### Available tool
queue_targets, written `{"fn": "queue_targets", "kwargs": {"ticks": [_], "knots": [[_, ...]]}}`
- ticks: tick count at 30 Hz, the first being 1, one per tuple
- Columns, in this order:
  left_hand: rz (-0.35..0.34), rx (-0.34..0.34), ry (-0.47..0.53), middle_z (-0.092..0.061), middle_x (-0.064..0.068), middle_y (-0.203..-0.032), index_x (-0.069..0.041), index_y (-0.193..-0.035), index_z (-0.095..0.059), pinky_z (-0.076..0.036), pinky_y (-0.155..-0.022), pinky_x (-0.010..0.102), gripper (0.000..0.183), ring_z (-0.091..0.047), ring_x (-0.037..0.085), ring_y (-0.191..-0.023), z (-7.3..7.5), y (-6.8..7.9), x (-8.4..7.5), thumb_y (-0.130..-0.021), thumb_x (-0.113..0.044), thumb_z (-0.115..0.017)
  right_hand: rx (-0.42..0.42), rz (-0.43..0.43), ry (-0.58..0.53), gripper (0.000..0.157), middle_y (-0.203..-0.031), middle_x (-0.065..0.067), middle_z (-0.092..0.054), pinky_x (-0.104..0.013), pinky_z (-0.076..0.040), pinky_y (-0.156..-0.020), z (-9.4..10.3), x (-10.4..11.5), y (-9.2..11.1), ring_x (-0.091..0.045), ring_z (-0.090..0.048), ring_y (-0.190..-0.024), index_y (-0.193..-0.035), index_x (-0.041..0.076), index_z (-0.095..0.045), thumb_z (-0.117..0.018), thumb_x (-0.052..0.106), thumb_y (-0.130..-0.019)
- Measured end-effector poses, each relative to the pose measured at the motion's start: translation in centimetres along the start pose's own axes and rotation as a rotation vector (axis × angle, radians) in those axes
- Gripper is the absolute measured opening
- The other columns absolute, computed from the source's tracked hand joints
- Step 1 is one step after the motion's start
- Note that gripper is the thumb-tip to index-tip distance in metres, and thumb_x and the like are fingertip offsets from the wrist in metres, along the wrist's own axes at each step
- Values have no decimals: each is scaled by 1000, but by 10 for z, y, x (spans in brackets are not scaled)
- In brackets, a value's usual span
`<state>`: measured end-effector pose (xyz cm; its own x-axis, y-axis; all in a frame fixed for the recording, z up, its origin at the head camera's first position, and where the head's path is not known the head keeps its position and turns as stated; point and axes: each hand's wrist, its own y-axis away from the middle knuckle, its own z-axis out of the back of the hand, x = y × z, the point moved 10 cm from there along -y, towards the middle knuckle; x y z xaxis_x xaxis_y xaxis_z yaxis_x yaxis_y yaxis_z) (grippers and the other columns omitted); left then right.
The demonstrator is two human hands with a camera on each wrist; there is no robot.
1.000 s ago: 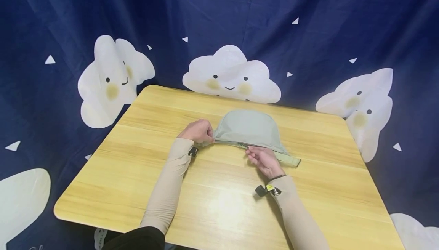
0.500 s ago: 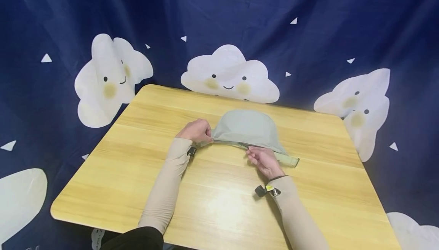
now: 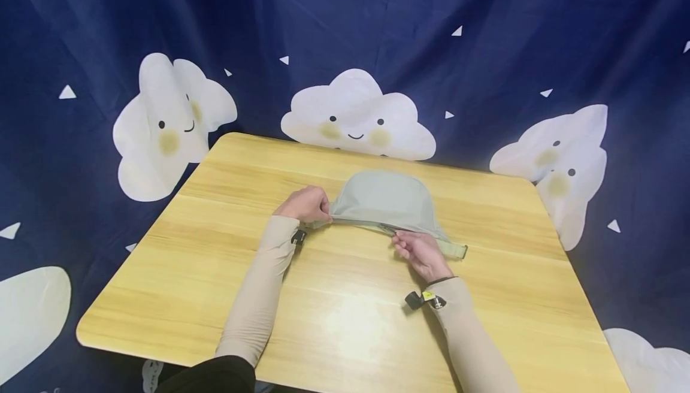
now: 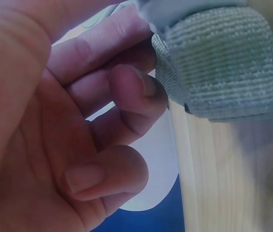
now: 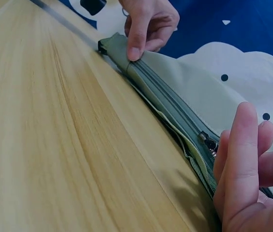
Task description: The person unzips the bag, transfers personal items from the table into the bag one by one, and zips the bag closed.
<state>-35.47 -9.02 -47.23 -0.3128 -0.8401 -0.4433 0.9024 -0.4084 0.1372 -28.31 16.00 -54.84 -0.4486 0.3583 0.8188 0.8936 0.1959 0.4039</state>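
Observation:
A pale sage-green waist bag [image 3: 385,201] lies on the wooden table, its zipped edge toward the person. My left hand [image 3: 305,204] pinches the bag's left end, with the thumb beside the start of the zipper [image 5: 168,96] in the right wrist view. At the zipper's right part, my right hand [image 3: 422,255] pinches the zipper pull, whose slider [image 5: 208,140] shows just ahead of the fingers. Between left thumb and slider, the teeth look joined. Woven strap webbing [image 4: 223,63] hangs by the left fingers. Another strap end [image 3: 455,250] sticks out past the right hand.
The light wooden table [image 3: 334,333] has rounded corners. Behind it hangs a dark blue curtain [image 3: 323,9] with smiling white clouds and small triangles. Small black devices [image 3: 414,301] are strapped to both wrists.
My right hand has moved slightly right along the zipper, taking the slider with it. My left hand keeps its hold on the bag's left end. The head view has shifted a little.

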Motion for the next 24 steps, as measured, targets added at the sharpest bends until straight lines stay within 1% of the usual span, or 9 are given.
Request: {"fn": "queue_targets", "kwargs": {"ticks": [4,12,16,20,24], "knots": [[2,12,0,-67,-7,-71,-22,-64,-70,-47,-55,27,19,-57,13,-63,-2,0,1,-78,-30,-82,-6,-7,5,12,-77,-4,-70,-13,-57,-64,1,-1,-1,-4,-62,-63,-97,-2,-65,-53,-2,-97],[6,4,-24,-66,-8,-70,-23,-62,-70,-46,-53,27,20,-55,12,-62,-1,-1,1,-77,-30,-82,-5,6,0,15,-76,-4,-71,-13,-57,-61,3,1,1,-4,-61,-60,-94,0,-67,-52,-2,-97],[-2,6,-23,-66,-8,-69,-23,-61,-70,-45,-53,27,21,-55,12,-62,-1,-2,0,-77,-31,-81,-8,7,-2,17,-76,-4,-71,-13,-57,-62,5,1,1,-4,-61,-61,-93,0,-67,-51,-3,-97],[4,7,-20,-66,-8,-69,-23,-61,-70,-45,-53,26,21,-55,11,-61,-1,-1,1,-77,-30,-82,-17,7,2,18,-77,-4,-71,-14,-57,-62,6,1,3,-4,-61,-62,-92,0,-68,-51,-3,-97],[11,5,-22,-66,-8,-69,-21,-63,-71,-45,-53,26,20,-54,11,-61,-1,0,1,-77,-29,-82,-8,6,1,18,-77,-4,-71,-14,-57,-62,5,1,4,-4,-61,-62,-92,0,-69,-52,-3,-97]]}}
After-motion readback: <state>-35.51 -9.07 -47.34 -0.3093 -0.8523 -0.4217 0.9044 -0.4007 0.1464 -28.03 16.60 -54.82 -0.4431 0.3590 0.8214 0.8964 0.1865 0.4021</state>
